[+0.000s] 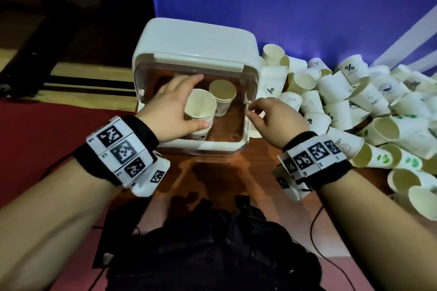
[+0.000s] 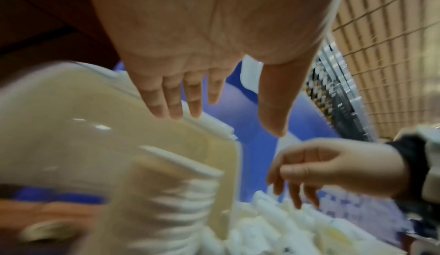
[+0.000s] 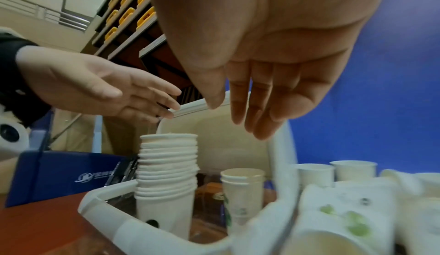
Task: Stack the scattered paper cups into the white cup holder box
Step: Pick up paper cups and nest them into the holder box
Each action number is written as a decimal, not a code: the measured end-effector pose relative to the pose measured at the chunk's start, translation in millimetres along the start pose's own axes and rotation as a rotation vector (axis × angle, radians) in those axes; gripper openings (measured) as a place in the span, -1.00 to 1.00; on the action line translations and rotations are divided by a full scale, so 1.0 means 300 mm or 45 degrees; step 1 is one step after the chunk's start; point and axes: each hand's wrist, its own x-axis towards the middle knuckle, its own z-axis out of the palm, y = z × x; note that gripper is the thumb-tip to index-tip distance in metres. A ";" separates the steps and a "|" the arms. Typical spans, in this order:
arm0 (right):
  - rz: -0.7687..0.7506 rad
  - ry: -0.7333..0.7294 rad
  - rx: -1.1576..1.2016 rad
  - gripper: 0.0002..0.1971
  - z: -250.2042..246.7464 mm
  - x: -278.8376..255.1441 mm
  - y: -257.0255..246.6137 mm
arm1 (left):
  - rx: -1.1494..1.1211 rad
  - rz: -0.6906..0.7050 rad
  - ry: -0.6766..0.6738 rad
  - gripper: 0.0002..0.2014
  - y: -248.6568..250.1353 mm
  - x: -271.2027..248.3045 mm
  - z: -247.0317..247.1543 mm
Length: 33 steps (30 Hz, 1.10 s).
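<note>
2 cup stacks (image 3: pixel 166 174) in white box (image 1: pixel 179 146), lid up

Dim, warm indoor light; head view bends at its edges; left wrist view smeared by motion blur.

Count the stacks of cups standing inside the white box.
2. A tall stack stands on the left of the white box, under the left hand; a short stack stands to its right. None seem hidden.
</note>
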 end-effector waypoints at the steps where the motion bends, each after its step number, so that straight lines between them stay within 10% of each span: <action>1: 0.017 0.014 0.006 -0.71 -0.022 -0.042 0.045 | -0.011 0.062 -0.007 -0.14 0.047 0.001 0.008; 10: 0.348 0.099 -0.083 -0.77 -0.182 -0.403 0.515 | 0.119 0.453 -0.467 -0.62 0.460 0.081 0.317; 21: 0.590 -0.101 -0.269 -0.68 -0.310 -0.780 1.262 | 0.162 0.638 -0.683 -0.57 1.160 0.153 0.953; 26: 0.567 -0.287 -0.315 -0.68 -0.265 -0.802 1.385 | 0.334 0.495 -0.724 -0.73 1.256 0.177 1.084; 33: 0.361 -0.091 -0.320 -0.75 -0.294 -0.826 1.396 | 0.284 0.465 -0.616 -0.79 1.268 0.177 1.051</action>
